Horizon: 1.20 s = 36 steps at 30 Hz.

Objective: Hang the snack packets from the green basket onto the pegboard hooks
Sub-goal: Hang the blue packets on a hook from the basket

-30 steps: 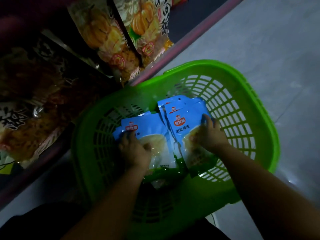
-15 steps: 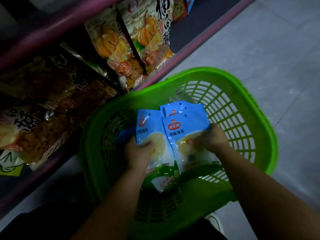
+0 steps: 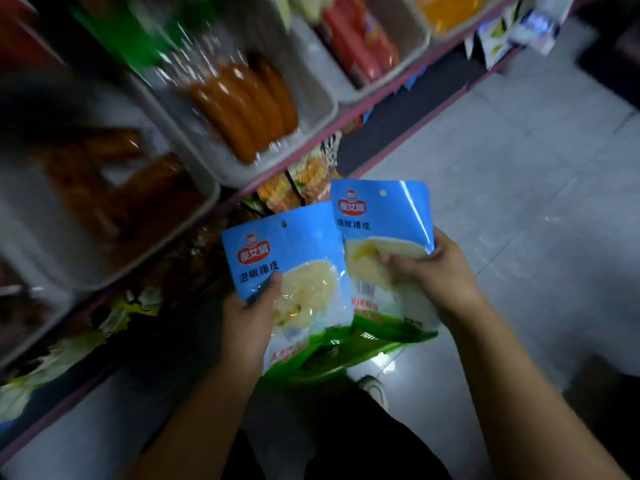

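Observation:
I hold two blue snack packets with pale yellow contents up in front of me. My left hand [image 3: 250,318] grips the lower left edge of the left packet [image 3: 298,271]. My right hand [image 3: 427,271] is closed on the right side of the right packet [image 3: 377,216], which may be more than one stacked together. Both packets show a small hang hole near the top. Only a sliver of the green basket [image 3: 332,362] shows below the packets. No pegboard or hook is clearly visible.
A shop shelf rack runs along the left, with white trays of orange sausages [image 3: 242,109] and brown snacks [image 3: 114,195]. Bagged snacks [image 3: 304,174] fill the lower shelf. Grey tiled floor [image 3: 519,185] lies to the right. My shoe [image 3: 375,389] is below the basket.
Both hands have lifted the blue packets out of the green basket and up toward the shelves. The view has swung upward, so the basket is now mostly hidden.

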### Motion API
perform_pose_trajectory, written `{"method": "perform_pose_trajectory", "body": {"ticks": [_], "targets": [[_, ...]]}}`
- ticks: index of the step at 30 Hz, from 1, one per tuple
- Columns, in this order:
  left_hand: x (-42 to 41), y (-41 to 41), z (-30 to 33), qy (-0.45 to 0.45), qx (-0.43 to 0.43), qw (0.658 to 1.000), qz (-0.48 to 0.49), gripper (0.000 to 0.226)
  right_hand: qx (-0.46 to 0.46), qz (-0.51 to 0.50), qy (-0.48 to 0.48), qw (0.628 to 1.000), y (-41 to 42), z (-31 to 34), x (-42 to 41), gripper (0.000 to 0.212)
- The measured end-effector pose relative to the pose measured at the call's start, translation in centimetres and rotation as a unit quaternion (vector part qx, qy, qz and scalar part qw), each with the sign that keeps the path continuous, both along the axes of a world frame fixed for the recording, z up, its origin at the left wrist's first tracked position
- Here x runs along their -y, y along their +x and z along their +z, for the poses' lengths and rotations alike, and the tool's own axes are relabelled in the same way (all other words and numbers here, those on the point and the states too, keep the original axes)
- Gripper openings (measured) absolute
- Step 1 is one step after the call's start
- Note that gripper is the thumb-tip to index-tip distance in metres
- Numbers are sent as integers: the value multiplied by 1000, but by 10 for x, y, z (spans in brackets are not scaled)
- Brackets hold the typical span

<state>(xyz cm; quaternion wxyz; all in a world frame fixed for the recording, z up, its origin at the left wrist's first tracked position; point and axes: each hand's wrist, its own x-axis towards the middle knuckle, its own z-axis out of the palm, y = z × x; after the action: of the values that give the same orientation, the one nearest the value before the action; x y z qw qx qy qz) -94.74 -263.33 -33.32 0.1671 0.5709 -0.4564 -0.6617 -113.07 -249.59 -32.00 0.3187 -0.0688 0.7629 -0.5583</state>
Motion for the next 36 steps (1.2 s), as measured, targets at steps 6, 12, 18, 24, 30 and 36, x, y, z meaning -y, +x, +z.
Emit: {"method": "perform_pose_trajectory", "body": {"ticks": [6, 12, 18, 24, 30, 36], "targets": [[18, 36, 236, -79, -76, 990, 92, 12, -10, -3, -53, 999, 20, 229, 5, 26], [51, 99, 410, -228, -121, 949, 179, 35, -44, 87, -125, 987, 61, 388, 54, 22], [95, 216, 501, -403, -87, 863, 293, 8, -117, 274, -222, 928, 131, 502, 140, 14], [126, 313, 580, -445, -151, 826, 313, 12, -126, 422, -281, 853, 258, 569, 216, 24], [151, 394, 636, -442, -201, 847, 214, 36, -129, 420, -363, 822, 361, 606, 268, 24], [184, 425, 669, -429, -244, 859, 137, 42, -145, 428, -381, 807, 414, 628, 290, 23]]}}
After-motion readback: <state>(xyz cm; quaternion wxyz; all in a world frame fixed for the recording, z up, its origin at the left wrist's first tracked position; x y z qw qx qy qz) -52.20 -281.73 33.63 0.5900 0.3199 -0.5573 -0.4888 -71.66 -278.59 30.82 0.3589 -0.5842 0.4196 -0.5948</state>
